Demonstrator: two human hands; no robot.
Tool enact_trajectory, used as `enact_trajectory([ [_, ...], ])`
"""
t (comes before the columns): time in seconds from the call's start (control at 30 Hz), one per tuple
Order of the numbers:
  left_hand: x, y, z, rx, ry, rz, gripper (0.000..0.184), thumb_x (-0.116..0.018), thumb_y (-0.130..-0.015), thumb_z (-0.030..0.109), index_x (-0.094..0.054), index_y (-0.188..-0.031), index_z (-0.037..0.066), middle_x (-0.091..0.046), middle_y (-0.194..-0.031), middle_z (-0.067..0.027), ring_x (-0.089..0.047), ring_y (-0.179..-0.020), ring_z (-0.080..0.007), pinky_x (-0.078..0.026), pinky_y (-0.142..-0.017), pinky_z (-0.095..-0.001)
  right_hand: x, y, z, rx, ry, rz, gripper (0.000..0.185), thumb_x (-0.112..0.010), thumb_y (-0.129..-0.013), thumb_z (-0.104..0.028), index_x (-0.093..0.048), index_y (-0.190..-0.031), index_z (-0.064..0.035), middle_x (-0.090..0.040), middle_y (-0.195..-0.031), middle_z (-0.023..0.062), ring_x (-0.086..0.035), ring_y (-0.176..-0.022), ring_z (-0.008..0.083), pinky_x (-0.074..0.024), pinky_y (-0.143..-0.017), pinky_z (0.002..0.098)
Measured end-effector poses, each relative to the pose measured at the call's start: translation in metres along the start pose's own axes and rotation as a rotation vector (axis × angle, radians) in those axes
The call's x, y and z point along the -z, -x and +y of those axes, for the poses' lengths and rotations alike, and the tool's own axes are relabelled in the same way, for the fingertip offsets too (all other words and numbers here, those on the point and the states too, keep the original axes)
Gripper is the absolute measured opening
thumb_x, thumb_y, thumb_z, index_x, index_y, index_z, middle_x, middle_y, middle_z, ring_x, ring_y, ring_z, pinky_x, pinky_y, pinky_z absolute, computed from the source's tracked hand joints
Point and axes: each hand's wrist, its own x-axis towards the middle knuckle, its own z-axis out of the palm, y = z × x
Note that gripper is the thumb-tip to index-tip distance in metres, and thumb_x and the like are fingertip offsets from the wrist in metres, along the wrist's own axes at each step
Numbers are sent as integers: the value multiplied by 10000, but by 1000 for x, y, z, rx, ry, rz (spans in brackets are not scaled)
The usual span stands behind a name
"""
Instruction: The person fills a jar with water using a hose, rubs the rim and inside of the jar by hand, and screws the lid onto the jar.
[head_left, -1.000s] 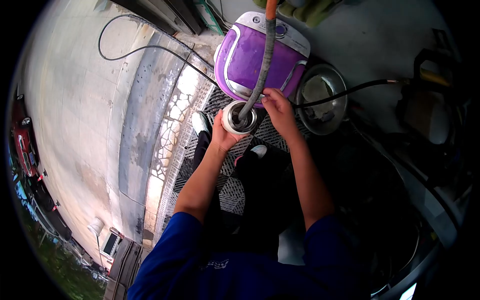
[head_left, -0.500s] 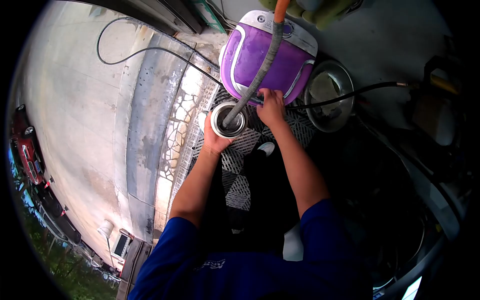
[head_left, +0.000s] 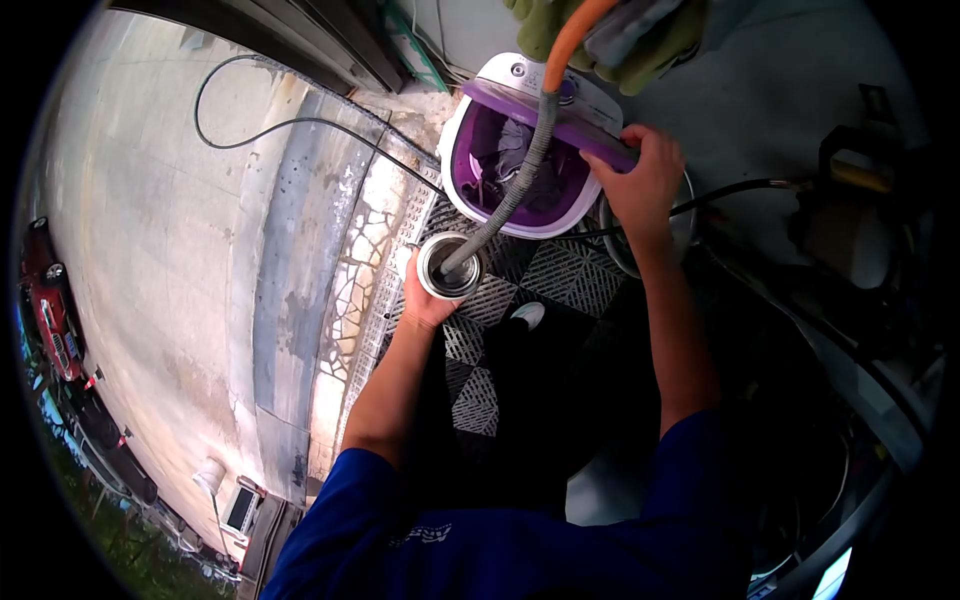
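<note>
My left hand (head_left: 424, 303) is closed around a round metal can (head_left: 453, 293) with a silver rim. The end of a grey ribbed hose (head_left: 517, 184) sits inside the can's opening; higher up the hose joins an orange section (head_left: 580, 30). Beyond the can stands a small white and purple washing machine (head_left: 468, 207) with its top opened. Dark and grey cloths (head_left: 514, 150) lie in its purple tub, partly hidden by the hose. My right hand (head_left: 643, 183) grips the edge of the raised purple lid (head_left: 592, 139), thumb on the near side.
A metal basin (head_left: 690, 228) is partly hidden behind my right forearm. Green and grey cloths (head_left: 640, 50) hang at the top. A black cable (head_left: 300, 121) loops over the pavement on the left, and another hose (head_left: 740, 185) runs right. Black and grey floor tiles (head_left: 570, 275) lie below.
The lid has swung up in my right hand, which moved right and away from me, exposing the tub and cloths. My left hand still holds the can, slightly lower in view.
</note>
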Motion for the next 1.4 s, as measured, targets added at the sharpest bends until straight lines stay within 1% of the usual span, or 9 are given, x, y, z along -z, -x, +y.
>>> enact_trajectory([
  [0.2, 9, -20, -11, 45, -60, 18, 612, -341, -942, 540, -555, -1267, 68, -608, -1225, -142, -600, -1102, -300, -500, -930, -475, -13, -76, 35, -327, -35, 137, 292, -803, -727, -249, -569, -725, -76, -523, -565, 11, -555, -554, 271, -474, -607, 380],
  [0.43, 18, -53, -16, 43, -59, 11, 615, -338, -938, 568, -551, -1282, 104, -602, -1237, -124, -596, -1106, -295, -506, -903, -475, -46, -12, 14, -85, -265, 265, 210, -682, -817, -115, -579, -974, -20, -586, -996, 152, -579, -901, 329, -464, -794, 412],
  [0.67, 15, -66, -7, 11, -101, -39, 613, -353, -937, 587, -555, -1280, 121, -594, -1249, -117, -577, -1130, -279, -477, -943, -477, -58, 22, -10, -82, -222, 278, 229, -652, -848, -83, -599, -1059, -13, -620, -1004, 143, -605, -938, 297, -474, -823, 382],
  [0.77, 31, -73, 0, 53, 19, -149, 704, -235, -949, 639, -468, -1373, 128, -526, -1347, -139, -529, -1211, -332, -444, -983, -547, -56, 17, -20, -438, -884, 18, 104, -587, -937, -80, -631, -997, -6, -669, -863, 56, -626, -809, 107, -470, -730, 234],
  [0.97, 13, -68, 0, 3, -106, -14, 633, -329, -937, 607, -554, -1280, 123, -607, -1233, -119, -600, -1096, -296, -498, -901, -482, -25, -23, -49, -429, -1131, -32, 158, -531, -983, -98, -620, -1010, 29, -668, -964, 54, -600, -907, 97, -445, -854, 221],
  [1.1, 16, -68, -1, 16, -70, -36, 682, -351, -915, 658, -546, -1298, 128, -592, -1255, -117, -581, -1128, -292, -475, -939, -494, -44, -37, -37, -353, -1054, -39, 143, -532, -978, -92, -626, -998, 14, -672, -918, 53, -596, -833, 92, -460, -775, 231],
  [1.2, 18, -69, -2, 25, -40, -31, 701, -345, -911, 672, -542, -1303, 126, -583, -1268, -122, -576, -1139, -294, -465, -959, -501, -50, -47, -30, 22, -573, 88, 149, -600, -904, -98, -637, -1018, -12, -648, -988, 98, -567, -932, 213, -447, -872, 351],
  [1.23, 19, -68, -3, 27, -34, -24, 701, -345, -911, 672, -542, -1303, 126, -583, -1268, -122, -576, -1139, -294, -465, -959, -501, -51, -44, -29, -110, -760, -52, 199, -597, -833, -52, -634, -1026, -22, -632, -1036, 113, -547, -1004, 279, -427, -910, 405],
  [1.4, 25, -70, -3, 38, -58, -53, 655, -351, -921, 615, -538, -1308, 121, -579, -1276, -130, -578, -1134, -297, -466, -953, -506, -72, 1, -14, 35, -555, -253, 409, -462, -755, 53, -613, -1130, -7, -615, -1108, 90, -532, -1078, 208, -407, -947, 333],
])
